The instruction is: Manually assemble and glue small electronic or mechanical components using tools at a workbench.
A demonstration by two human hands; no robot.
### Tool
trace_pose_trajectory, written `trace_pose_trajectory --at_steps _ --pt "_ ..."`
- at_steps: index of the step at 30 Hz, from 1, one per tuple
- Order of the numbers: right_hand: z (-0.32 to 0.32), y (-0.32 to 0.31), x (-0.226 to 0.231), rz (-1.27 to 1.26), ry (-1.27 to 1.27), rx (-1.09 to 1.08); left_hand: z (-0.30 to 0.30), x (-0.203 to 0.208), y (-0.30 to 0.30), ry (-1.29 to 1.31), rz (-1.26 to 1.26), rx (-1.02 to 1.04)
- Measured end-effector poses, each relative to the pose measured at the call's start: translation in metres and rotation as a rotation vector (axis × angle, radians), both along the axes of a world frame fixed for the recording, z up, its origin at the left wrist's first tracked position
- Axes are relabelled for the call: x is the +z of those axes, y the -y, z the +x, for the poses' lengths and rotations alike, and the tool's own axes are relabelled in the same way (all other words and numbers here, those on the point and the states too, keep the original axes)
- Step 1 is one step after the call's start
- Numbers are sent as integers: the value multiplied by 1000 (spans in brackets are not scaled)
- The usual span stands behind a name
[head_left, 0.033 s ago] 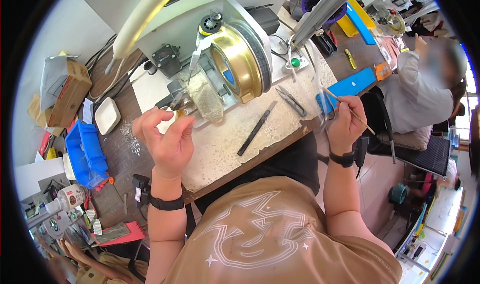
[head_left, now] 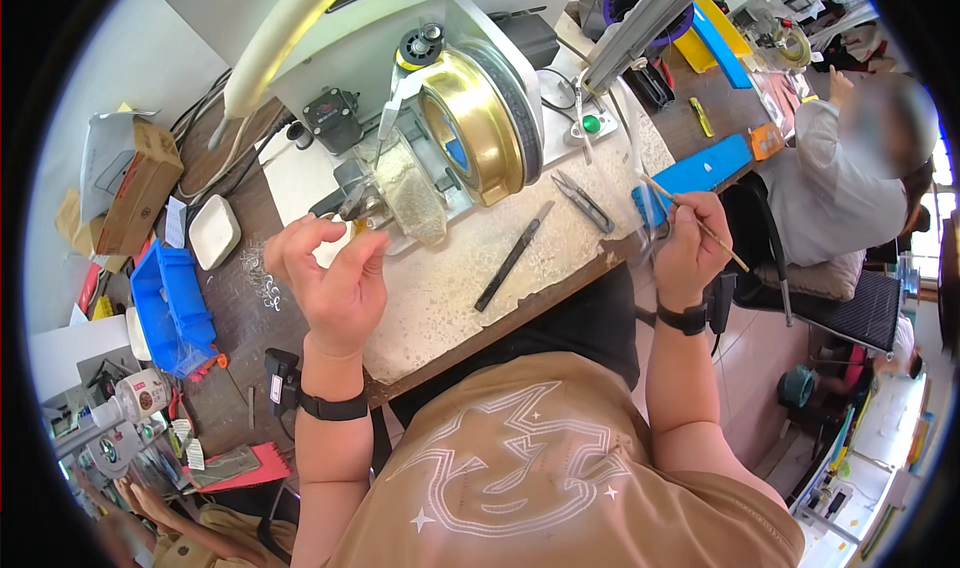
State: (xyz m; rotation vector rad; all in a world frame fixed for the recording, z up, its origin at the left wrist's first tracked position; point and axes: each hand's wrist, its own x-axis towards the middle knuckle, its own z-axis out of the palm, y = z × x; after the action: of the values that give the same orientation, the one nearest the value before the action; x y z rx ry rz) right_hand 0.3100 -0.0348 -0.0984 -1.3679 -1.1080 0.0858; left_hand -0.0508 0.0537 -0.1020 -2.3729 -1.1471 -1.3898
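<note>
My right hand [head_left: 692,248] is closed in a pinch round a thin wooden stick [head_left: 716,239], held over the bench's right edge. My left hand [head_left: 338,283] is raised beside a machine, thumb and forefinger curved and apart. Close to those fingertips is a small yellowish part [head_left: 361,227] at the end of the machine's metal fitting; whether they touch it I cannot tell. Just beyond sits a crusted, pale block-like piece [head_left: 408,190], next to a large gold-coloured wheel [head_left: 470,128] with a dark belt-like rim.
Tweezers [head_left: 584,205] and a black-handled knife [head_left: 513,258] lie on the stained white board [head_left: 440,318]. A blue bin [head_left: 172,303], a white dish [head_left: 215,232] and a cardboard box [head_left: 140,183] stand left. A pale flexible hose [head_left: 285,43] hangs above. To the right sits another person [head_left: 845,168].
</note>
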Motion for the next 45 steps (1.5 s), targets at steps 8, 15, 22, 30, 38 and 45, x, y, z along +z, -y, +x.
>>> trace_pose_trajectory --at_steps 8,15,22,30,38,45 --pt "-20 -11 5 -42 332 156 0 0 0 0 -9 -6" --pt "-20 -14 1 -103 360 178 0 1 0 10 -16 -22" --pt "-22 -14 -2 -148 372 216 0 1 1 12 -30 -24" --pt "-42 -10 -9 -147 357 335 1 -1 0 27 -38 -22" --pt "-49 -14 -7 -138 383 394 0 0 1 19 -40 -17" --pt "-47 -16 -4 -178 367 343 1 2 0 15 -39 -4"
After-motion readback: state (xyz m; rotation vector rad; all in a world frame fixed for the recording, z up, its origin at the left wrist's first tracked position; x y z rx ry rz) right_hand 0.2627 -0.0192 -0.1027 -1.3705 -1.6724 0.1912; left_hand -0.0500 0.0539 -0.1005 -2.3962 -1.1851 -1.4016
